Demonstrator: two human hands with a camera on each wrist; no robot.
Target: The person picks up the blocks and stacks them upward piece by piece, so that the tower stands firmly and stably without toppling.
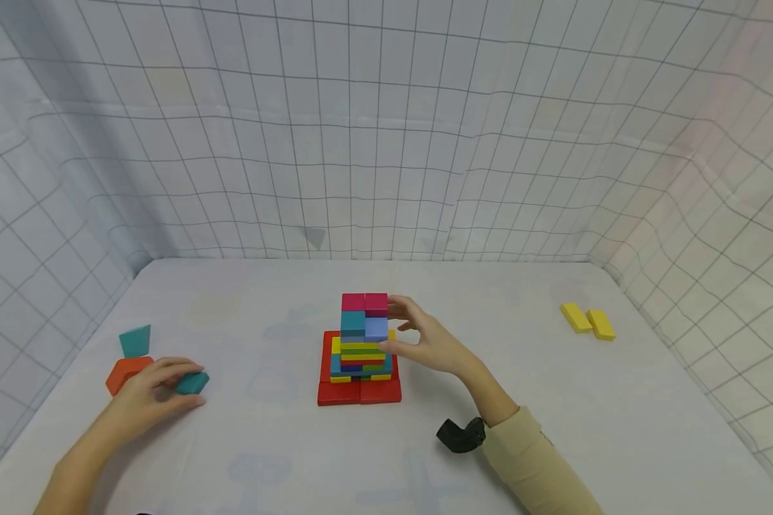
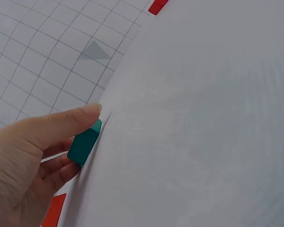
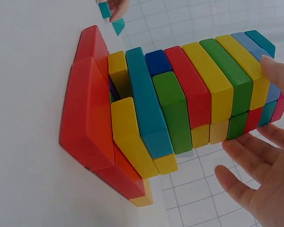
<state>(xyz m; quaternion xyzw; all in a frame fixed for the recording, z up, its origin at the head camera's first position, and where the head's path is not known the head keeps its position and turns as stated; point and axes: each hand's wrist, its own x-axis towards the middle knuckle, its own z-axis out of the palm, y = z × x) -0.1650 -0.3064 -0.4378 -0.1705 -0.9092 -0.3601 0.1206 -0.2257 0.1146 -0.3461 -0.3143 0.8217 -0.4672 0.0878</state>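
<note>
The work in hand is building the block tower [image 1: 359, 350], which stands mid-table on a red base, with yellow, teal, green and blue layers above and two pink blocks [image 1: 365, 302] on top. By my judgement the step is twofold: steadying the tower and fetching the next piece.

The right hand [image 1: 425, 342] sits at the tower's 3 o'clock. Its fingers are nearly straight, the fingertips [image 3: 279, 71] touching the upper blocks; the grip is open and encloses nothing, so it steadies rather than carries.

The left hand [image 1: 157, 390] lies at 9 o'clock, well apart from the tower. Its grip is closed on a teal block [image 2: 84, 143], pinched between thumb and fingers and resting on the table [image 1: 618, 400]. Just beside it at 10 o'clock are an orange block [image 1: 124, 372] and a teal wedge [image 1: 134, 341]. Two yellow blocks [image 1: 587, 320] lie side by side toward 2 o'clock, far from both hands.

The next move, as I read it, calls for lifting the teal block clear of the table, carrying it across to the top, and lowering it flat and square while the right hand gives way without nudging the pink blocks. The stack is tall and narrow, so a light touch matters.
</note>
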